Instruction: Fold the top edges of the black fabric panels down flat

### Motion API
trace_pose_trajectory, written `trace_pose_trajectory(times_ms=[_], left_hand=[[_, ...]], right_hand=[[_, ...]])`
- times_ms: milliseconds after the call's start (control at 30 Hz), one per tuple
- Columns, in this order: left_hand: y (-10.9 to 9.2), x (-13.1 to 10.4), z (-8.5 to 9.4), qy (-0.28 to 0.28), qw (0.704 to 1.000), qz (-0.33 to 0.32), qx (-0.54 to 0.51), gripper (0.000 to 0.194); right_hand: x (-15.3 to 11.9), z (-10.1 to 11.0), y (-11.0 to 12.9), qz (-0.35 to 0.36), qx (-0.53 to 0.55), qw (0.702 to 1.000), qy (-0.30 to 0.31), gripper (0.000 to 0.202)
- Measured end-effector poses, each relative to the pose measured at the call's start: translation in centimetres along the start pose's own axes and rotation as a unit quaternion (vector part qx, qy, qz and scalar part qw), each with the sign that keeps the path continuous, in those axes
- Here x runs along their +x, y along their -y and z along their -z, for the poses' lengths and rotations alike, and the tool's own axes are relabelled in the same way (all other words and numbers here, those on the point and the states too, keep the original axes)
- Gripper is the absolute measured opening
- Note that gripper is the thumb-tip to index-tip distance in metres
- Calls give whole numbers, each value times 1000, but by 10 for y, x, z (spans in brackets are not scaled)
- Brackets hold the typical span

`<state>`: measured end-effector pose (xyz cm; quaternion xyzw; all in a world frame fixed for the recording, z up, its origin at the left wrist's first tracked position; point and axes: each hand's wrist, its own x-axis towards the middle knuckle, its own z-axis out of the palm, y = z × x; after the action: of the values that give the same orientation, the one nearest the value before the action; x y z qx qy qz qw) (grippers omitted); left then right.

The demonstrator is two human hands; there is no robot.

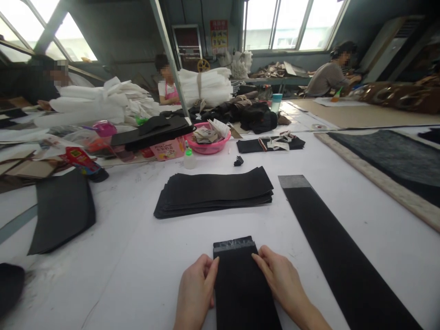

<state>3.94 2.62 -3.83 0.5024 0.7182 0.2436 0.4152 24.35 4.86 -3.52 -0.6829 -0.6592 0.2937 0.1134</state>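
A black fabric strip (242, 288) lies lengthwise before me on the white tabletop, with a shiny clear band across its far end. On its left edge, my left hand (196, 288) pinches the strip between thumb and fingers. My right hand (280, 277) pinches the opposite edge at about the same height. Just beyond sits a stack of black rectangular pieces (216, 190), slightly fanned. To the right runs a long black strip (343, 247) with a grey patch at its far end.
A squeeze bottle with a green cap (189, 158) stands near a pink basin (209, 145). Black sheets (63, 213) lie at left beside a red packet (80, 160). A grey fabric piece (395, 156) is at right. Several people sit at the back.
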Motion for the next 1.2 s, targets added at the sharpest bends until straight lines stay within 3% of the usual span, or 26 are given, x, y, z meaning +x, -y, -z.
trace_pose_trajectory(times_ms=[400,1200], left_hand=[[-1,2,-1,-8,1000,12,2,43],[-5,5,-2,-7,999,30,29,43]], right_hand=[[2,-1,1,-9,-41,999,7,31],[3,2,8,-14,-15,1000,-15,27]])
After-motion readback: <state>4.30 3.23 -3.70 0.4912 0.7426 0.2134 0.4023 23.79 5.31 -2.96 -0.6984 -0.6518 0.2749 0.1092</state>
